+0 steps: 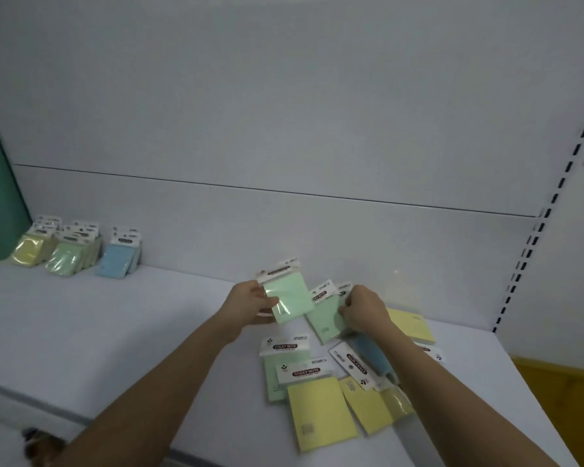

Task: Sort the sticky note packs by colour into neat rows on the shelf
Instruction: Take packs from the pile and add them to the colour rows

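Both forearms bare — no sleeves, watch or rings — hands (250,299) ungloved.

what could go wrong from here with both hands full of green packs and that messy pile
1. The left hand pinches its green pack only by one edge, so it might slip.
2. The right hand lifts a second green pack from the loose pile; the blue pack under the wrist could get dragged along.
3. The yellow packs lie near the shelf's front edge and could be knocked off.
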`<state>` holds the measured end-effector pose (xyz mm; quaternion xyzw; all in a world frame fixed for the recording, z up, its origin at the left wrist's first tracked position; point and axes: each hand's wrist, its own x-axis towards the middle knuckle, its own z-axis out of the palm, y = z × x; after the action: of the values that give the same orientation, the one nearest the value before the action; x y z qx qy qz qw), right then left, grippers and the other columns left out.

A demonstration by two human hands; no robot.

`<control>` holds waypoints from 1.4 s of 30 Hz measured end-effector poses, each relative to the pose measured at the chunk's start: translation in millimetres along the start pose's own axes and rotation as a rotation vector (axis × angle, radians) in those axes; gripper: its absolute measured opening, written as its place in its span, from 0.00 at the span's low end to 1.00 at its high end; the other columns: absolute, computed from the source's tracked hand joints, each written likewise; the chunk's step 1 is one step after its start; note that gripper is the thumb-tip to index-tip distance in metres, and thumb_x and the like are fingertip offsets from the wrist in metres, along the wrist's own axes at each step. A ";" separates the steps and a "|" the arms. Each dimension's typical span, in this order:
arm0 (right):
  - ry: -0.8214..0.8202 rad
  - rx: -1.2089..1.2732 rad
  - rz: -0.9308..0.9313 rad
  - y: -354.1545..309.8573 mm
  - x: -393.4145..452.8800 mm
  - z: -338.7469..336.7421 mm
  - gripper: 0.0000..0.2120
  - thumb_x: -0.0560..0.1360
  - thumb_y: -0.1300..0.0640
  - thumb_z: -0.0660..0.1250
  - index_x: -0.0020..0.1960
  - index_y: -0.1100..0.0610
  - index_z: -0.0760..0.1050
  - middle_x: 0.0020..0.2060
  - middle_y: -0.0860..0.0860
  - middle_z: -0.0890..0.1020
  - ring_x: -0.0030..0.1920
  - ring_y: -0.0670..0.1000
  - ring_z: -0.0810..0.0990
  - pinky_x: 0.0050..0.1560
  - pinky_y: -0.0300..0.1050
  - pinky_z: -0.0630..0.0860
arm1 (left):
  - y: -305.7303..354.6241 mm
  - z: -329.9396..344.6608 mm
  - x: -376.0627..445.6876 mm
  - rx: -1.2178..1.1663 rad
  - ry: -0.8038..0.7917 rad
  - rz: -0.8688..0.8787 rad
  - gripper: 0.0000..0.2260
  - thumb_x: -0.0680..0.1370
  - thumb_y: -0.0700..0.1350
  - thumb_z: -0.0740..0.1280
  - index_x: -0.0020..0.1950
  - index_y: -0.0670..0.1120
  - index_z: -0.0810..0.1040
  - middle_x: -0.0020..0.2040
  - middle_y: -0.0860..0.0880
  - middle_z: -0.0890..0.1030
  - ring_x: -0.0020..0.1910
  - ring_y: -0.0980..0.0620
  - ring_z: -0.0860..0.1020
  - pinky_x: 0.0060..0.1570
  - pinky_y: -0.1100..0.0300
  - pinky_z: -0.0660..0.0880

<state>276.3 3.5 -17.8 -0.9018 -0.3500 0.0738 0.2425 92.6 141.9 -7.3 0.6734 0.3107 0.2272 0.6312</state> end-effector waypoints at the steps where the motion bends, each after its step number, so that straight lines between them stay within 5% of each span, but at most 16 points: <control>1: -0.011 0.002 -0.015 -1.6 -0.9 -1.0 0.05 0.76 0.58 0.63 0.47 0.57 0.67 0.48 0.58 0.78 0.48 0.56 0.75 0.43 0.44 0.67 | 0.5 -2.3 -6.8 -0.024 0.044 0.001 0.09 0.76 0.33 0.67 0.56 0.37 0.77 0.49 0.41 0.82 0.40 0.47 0.82 0.40 0.56 0.82; 8: -0.023 0.298 -0.128 -15.7 -6.0 0.2 0.14 0.77 0.61 0.64 0.62 0.63 0.73 0.55 0.60 0.79 0.54 0.60 0.79 0.57 0.53 0.75 | -3.0 -30.1 -54.0 -0.208 0.296 0.029 0.06 0.78 0.40 0.67 0.54 0.44 0.79 0.44 0.47 0.83 0.39 0.51 0.82 0.39 0.59 0.78; 11: -0.074 0.686 -0.110 -34.2 -17.5 -0.2 0.06 0.78 0.65 0.62 0.53 0.64 0.75 0.47 0.59 0.79 0.41 0.55 0.81 0.42 0.55 0.82 | -6.3 -50.1 -74.7 -0.235 0.357 0.048 0.06 0.79 0.41 0.66 0.55 0.45 0.80 0.47 0.45 0.83 0.43 0.48 0.81 0.42 0.57 0.78; 13: -0.114 0.877 -0.110 -51.4 -26.0 -0.6 0.05 0.78 0.66 0.61 0.53 0.63 0.74 0.47 0.58 0.78 0.43 0.55 0.81 0.35 0.47 0.83 | -7.7 -65.2 -86.9 -0.244 0.391 0.060 0.07 0.79 0.41 0.66 0.56 0.45 0.80 0.48 0.45 0.83 0.43 0.48 0.82 0.42 0.58 0.78; 17: -0.220 1.075 -0.127 -96.4 -43.9 5.2 0.06 0.78 0.67 0.62 0.54 0.63 0.73 0.45 0.56 0.80 0.45 0.54 0.82 0.38 0.48 0.84 | -9.8 -102.4 -108.3 -0.253 0.446 0.082 0.08 0.78 0.40 0.67 0.56 0.45 0.80 0.49 0.45 0.83 0.43 0.48 0.82 0.39 0.59 0.78; 33: -0.306 1.068 -0.227 -317.1 -122.6 132.1 0.08 0.76 0.65 0.66 0.54 0.61 0.77 0.48 0.59 0.83 0.49 0.57 0.83 0.38 0.46 0.82 | -43.4 -342.3 -193.5 -0.221 0.611 0.121 0.16 0.74 0.41 0.72 0.60 0.42 0.79 0.49 0.43 0.85 0.41 0.47 0.81 0.43 0.53 0.80; 42: -0.280 1.085 -0.202 -409.7 -135.6 188.3 0.11 0.75 0.66 0.68 0.57 0.64 0.75 0.45 0.57 0.80 0.43 0.52 0.81 0.41 0.50 0.83 | -56.5 -448.5 -195.9 -0.255 0.596 0.105 0.12 0.76 0.39 0.70 0.59 0.43 0.78 0.49 0.43 0.84 0.42 0.48 0.83 0.35 0.60 0.78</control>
<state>-125.5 246.8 13.4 -0.5916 -0.3753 0.3382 0.6283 -365.9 322.3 -1.7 0.5079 0.4154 0.4836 0.5794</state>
